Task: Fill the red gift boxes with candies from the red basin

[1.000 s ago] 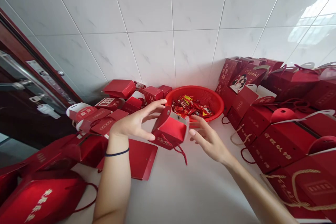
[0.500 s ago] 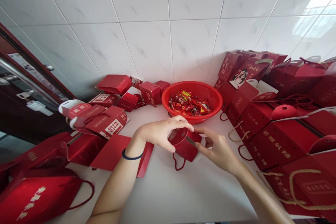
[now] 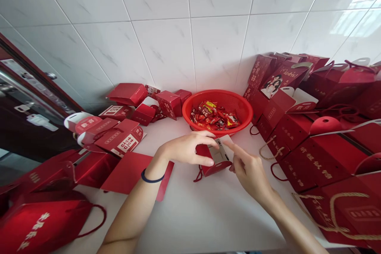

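Observation:
A small red gift box (image 3: pixel 214 168) with a dark red cord handle sits on the white table, tilted so its pale inside shows between my hands. Over its left side is my left hand (image 3: pixel 190 149), thumb and fingers apart, nothing gripped between them. My right hand (image 3: pixel 245 163) is at the box's right side, its index finger extended over the pale flap and the other fingers curled near the edge. Just behind the box stands a red plastic basket (image 3: pixel 247 121) holding wrapped sweets (image 3: pixel 214 116).
Red boxes (image 3: pixel 126 93) and a flat red sheet (image 3: pixel 127 174) lie left. A large red bag (image 3: pixel 44 218) stands front left. Stacked red boxes with rope handles (image 3: pixel 315 158) line the right side. Tiled wall (image 3: pixel 166 55) behind; door with keys (image 3: pixel 43 121) at far left.
The small box has turned and its top has opened, showing the pale inside. My left hand's fingers have spread from its top, and my right index finger has straightened over the flap.

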`<action>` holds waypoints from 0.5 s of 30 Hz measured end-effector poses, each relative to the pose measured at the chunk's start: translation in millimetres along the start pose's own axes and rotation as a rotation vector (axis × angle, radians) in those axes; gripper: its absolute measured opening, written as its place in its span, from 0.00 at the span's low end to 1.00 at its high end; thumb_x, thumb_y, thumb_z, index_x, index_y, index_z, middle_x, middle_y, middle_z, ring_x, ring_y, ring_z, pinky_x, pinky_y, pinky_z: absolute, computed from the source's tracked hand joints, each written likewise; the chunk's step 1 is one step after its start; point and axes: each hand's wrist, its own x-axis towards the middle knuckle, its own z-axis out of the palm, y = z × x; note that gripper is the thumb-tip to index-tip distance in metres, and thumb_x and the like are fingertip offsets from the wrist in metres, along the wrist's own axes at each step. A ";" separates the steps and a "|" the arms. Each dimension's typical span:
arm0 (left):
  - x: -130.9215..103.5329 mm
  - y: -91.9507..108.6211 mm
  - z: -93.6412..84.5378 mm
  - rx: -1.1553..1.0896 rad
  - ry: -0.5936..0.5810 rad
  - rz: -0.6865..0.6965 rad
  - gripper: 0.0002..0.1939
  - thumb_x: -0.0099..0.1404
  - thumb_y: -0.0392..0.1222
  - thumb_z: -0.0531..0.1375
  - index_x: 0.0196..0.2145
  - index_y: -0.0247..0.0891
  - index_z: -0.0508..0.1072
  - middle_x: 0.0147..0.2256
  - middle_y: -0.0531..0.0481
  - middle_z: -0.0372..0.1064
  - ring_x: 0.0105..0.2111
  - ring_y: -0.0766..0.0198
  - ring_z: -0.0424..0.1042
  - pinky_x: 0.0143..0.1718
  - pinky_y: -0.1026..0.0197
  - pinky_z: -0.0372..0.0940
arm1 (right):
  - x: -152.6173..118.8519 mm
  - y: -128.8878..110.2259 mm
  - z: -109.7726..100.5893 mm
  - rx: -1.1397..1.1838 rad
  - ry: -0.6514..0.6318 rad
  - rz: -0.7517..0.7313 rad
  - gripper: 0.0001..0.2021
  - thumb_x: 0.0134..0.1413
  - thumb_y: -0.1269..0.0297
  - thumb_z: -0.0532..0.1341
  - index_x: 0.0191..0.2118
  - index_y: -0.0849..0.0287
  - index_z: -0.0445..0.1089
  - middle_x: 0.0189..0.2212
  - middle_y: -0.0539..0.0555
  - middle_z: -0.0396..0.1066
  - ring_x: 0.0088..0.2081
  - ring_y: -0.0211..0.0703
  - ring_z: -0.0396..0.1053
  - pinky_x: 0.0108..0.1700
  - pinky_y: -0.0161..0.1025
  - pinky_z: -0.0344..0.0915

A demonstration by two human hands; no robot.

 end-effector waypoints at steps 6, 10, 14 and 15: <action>9.0 9.5 15.8 0.242 0.204 -0.210 0.13 0.70 0.46 0.57 0.36 0.39 0.79 0.36 0.47 0.76 0.37 0.57 0.74 0.39 0.58 0.65 | 3.4 -0.1 4.1 -0.024 0.061 0.095 0.19 0.58 0.62 0.51 0.43 0.59 0.79 0.20 0.50 0.72 0.20 0.38 0.69 0.26 0.32 0.64; 0.4 -0.5 4.9 0.168 0.119 -0.289 0.15 0.62 0.38 0.59 0.45 0.38 0.77 0.45 0.47 0.78 0.39 0.57 0.76 0.41 0.59 0.66 | 6.5 -1.6 2.9 -0.005 0.074 0.254 0.23 0.57 0.46 0.57 0.42 0.59 0.79 0.18 0.52 0.72 0.21 0.43 0.70 0.29 0.36 0.66; -12.5 -20.6 -12.4 -0.084 -0.071 -0.286 0.39 0.55 0.36 0.63 0.65 0.42 0.64 0.62 0.45 0.66 0.52 0.54 0.73 0.49 0.59 0.67 | 8.5 2.6 -3.7 0.117 -0.065 0.351 0.31 0.49 0.39 0.63 0.49 0.60 0.76 0.22 0.54 0.75 0.26 0.48 0.73 0.31 0.39 0.68; -14.8 -26.3 -14.9 -0.157 -0.104 -0.282 0.42 0.54 0.37 0.65 0.66 0.43 0.61 0.64 0.45 0.65 0.54 0.53 0.72 0.51 0.59 0.67 | 8.7 5.1 -5.9 0.167 -0.119 0.356 0.33 0.48 0.40 0.65 0.52 0.61 0.74 0.25 0.54 0.77 0.28 0.49 0.74 0.32 0.40 0.69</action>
